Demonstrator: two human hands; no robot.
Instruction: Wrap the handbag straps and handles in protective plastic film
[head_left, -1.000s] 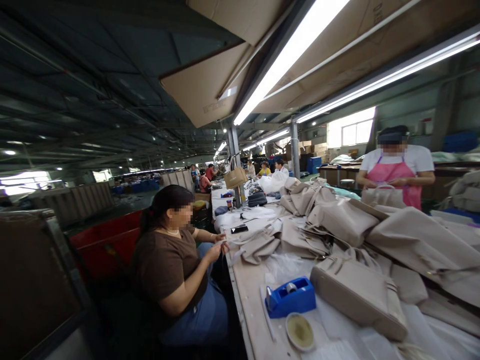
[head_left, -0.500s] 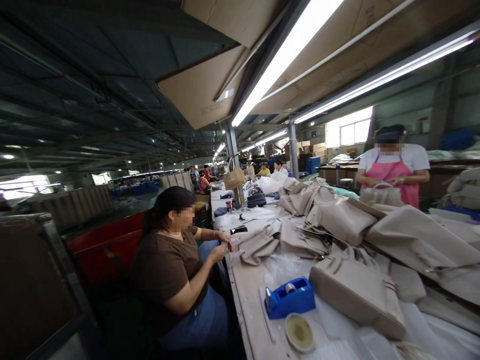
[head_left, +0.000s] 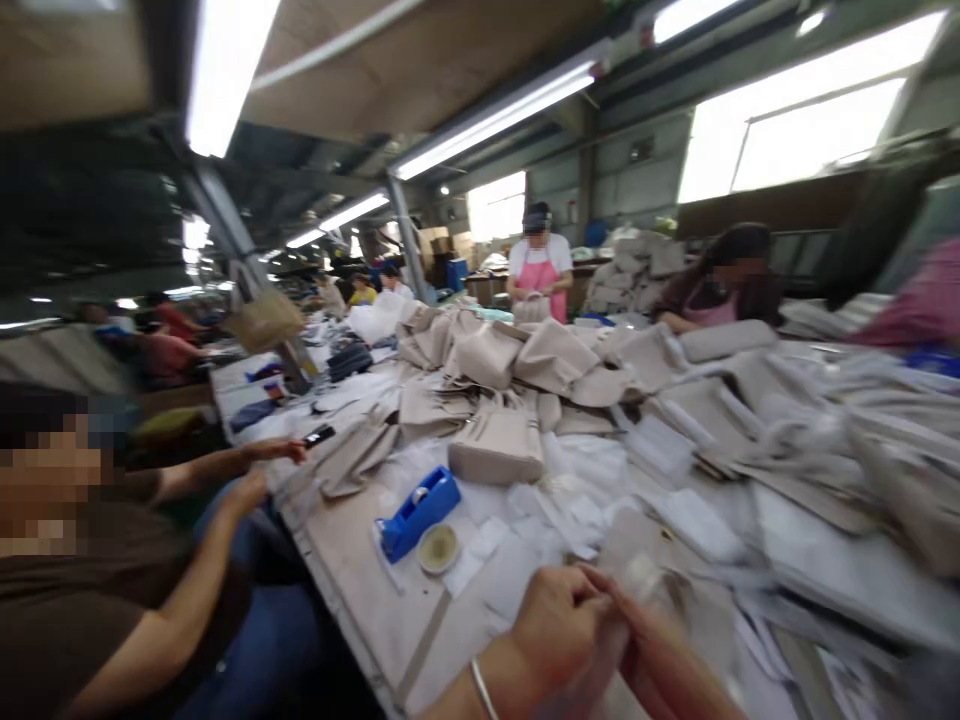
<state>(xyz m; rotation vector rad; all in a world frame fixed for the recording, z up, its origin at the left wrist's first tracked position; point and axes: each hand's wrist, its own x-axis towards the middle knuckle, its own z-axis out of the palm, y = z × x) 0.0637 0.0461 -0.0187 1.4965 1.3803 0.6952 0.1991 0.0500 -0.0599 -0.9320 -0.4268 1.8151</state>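
My left hand (head_left: 555, 622), with a bracelet on its wrist, is closed near the bottom of the view, its fingers curled. My right hand (head_left: 646, 640) meets it, fingertips pressed together against the left. Between and below them shows a thin, see-through piece of plastic film (head_left: 600, 668), pinched in the fingers; blur hides its full shape. Just beyond the hands lie a beige bag piece (head_left: 694, 600) and white paper sheets (head_left: 499, 590). A blue tape dispenser (head_left: 424, 510) and a small round dish (head_left: 438, 549) stand to the left of them.
A finished-looking beige handbag (head_left: 495, 450) stands mid-table before a heap of beige bags (head_left: 555, 355). A seated co-worker (head_left: 150, 600) is close on my left along the table edge. Two others in pink aprons work across the table. A metal post (head_left: 232, 230) rises at left.
My view has swung right and down. Both my hands, out of view before, now show at the bottom. The tape dispenser and seated co-worker have shifted left in view.
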